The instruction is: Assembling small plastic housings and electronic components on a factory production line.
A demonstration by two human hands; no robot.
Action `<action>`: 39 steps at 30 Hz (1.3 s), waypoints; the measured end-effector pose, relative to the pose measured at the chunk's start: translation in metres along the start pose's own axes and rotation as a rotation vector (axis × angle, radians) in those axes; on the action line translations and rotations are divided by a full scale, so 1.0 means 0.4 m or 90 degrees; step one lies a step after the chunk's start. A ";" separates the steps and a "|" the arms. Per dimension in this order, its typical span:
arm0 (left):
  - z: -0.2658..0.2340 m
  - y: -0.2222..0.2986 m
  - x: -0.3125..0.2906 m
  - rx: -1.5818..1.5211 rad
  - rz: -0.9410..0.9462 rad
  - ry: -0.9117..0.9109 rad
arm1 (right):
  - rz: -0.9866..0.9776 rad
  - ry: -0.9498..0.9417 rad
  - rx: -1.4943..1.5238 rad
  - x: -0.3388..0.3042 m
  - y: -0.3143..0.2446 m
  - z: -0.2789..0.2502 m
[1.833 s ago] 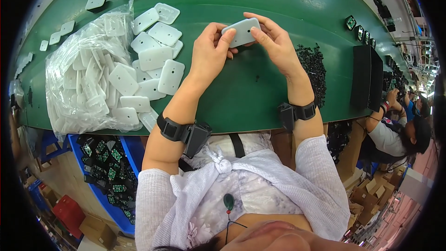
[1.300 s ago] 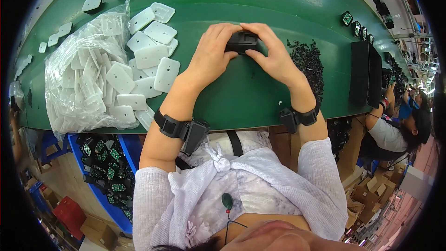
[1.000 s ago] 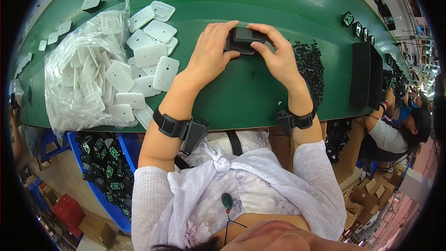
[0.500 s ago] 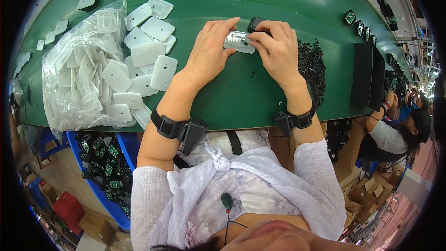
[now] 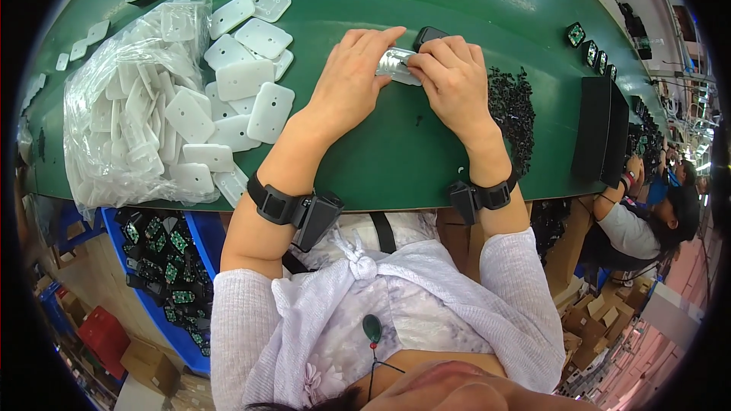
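Above the green table, my left hand (image 5: 352, 82) grips one end of a pale, glossy plastic cover (image 5: 394, 65) between thumb and fingers. My right hand (image 5: 454, 76) is closed in a pinch against the cover's other end. Its fingertips hide whatever small piece they may hold. Just behind the right fingers lies a black plastic case (image 5: 428, 35), partly covered by the hand. To the right of that hand spreads a pile of tiny black parts (image 5: 512, 118). Left of my left hand, several loose white covers (image 5: 245, 80) overlap one another.
A clear plastic bag (image 5: 99, 160) full of white covers lies at the left. A black box (image 5: 600, 133) stands at the right, with cases holding green circuit boards (image 5: 575, 33) beyond it. Below the table's left edge is a blue bin (image 5: 156, 312) of similar cases. A co-worker (image 5: 647, 221) sits at right.
The cover has tilted and shifted slightly right in my hands, and bright glare now lies on it. My right fingers remain pinched at its end. The whole view has shifted a little.
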State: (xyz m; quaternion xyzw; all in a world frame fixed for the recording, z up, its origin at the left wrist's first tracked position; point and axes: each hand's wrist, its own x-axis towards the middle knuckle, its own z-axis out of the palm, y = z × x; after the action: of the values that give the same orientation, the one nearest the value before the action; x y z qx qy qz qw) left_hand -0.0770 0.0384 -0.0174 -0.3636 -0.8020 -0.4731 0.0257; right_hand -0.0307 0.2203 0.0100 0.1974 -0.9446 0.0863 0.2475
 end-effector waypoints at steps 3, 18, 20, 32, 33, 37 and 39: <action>0.003 0.000 0.001 0.012 0.005 0.002 | -0.014 -0.003 -0.020 0.001 -0.002 -0.001; 0.002 0.002 -0.001 0.025 0.003 -0.008 | -0.012 -0.021 -0.046 0.004 -0.006 -0.003; 0.003 0.002 -0.001 0.031 0.010 -0.003 | -0.011 -0.017 -0.034 0.004 -0.004 -0.001; 0.002 -0.001 -0.004 0.037 0.009 -0.002 | -0.017 -0.044 -0.026 0.002 -0.004 -0.008; 0.001 -0.003 -0.005 0.038 0.008 -0.002 | 0.001 -0.011 -0.023 0.008 -0.005 -0.019; 0.004 -0.002 -0.001 0.029 0.011 -0.005 | 0.108 0.013 -0.071 0.000 0.010 -0.050; 0.002 -0.002 -0.001 0.028 0.012 -0.007 | 0.133 -0.028 -0.064 -0.021 0.030 -0.042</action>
State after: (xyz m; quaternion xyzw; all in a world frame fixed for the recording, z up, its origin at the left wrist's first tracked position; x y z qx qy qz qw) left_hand -0.0771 0.0386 -0.0186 -0.3733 -0.8089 -0.4530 0.0342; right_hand -0.0216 0.2383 0.0195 0.0869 -0.9684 0.0596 0.2259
